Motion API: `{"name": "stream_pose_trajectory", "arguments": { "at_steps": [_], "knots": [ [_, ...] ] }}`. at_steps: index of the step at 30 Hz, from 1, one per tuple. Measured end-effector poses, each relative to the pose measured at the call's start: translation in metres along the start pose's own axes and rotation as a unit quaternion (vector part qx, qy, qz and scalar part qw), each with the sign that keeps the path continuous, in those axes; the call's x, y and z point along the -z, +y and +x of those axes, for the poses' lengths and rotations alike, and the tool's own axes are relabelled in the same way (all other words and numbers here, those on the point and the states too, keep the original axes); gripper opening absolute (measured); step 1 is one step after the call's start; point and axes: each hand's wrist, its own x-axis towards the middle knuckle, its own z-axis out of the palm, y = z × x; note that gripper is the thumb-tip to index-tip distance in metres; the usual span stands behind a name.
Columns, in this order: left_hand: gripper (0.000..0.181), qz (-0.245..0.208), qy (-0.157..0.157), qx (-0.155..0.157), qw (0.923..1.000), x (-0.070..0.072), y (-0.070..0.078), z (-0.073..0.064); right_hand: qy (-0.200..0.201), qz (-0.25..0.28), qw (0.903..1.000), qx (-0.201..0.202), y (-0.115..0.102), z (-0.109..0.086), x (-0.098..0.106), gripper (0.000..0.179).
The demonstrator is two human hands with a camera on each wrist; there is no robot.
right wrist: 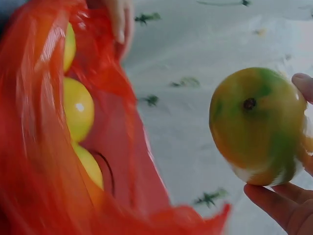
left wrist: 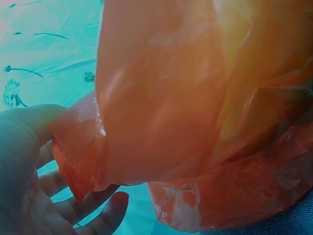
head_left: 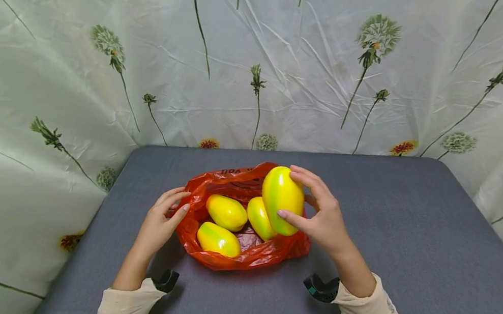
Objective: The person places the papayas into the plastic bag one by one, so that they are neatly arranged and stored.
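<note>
My right hand (head_left: 325,218) grips a yellow-green mango (head_left: 282,199) between thumb and fingers, raised over the right side of a red plastic bag (head_left: 217,262). In the right wrist view the stem end of that mango (right wrist: 257,122) faces the camera. My left hand (head_left: 159,224) pinches the left rim of the bag; in the left wrist view a fold of the bag (left wrist: 78,142) lies between thumb and fingers. Inside the open bag lie three more mangoes: one at the back left (head_left: 226,212), one at the front left (head_left: 218,239), and one at the right (head_left: 260,218), partly behind the held mango.
The bag stands on a grey cloth-covered table (head_left: 400,234). A pale curtain (head_left: 307,60) with a dandelion print hangs behind the table and along its sides. Black bands (head_left: 321,288) sit at both wrists, by the light sleeves.
</note>
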Motion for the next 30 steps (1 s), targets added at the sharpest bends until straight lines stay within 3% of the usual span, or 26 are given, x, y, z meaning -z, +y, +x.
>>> {"name": "stream_pose_trajectory", "arguments": {
  "at_steps": [7,13,30],
  "knots": [
    [0.033,0.002,0.000,0.001,1.0000,-0.001,0.001,0.000,-0.042,-0.001,0.9991,-0.006,0.041,0.004,-0.040,0.064],
    [0.033,-0.003,0.000,0.003,1.0000,-0.001,0.000,0.000,-0.081,-0.018,0.9966,-0.003,0.060,0.001,-0.062,0.059],
    [0.032,-0.002,0.002,-0.005,1.0000,0.000,0.001,0.000,-0.173,-0.066,0.9822,-0.029,0.074,-0.008,-0.077,0.059]
  ]
}}
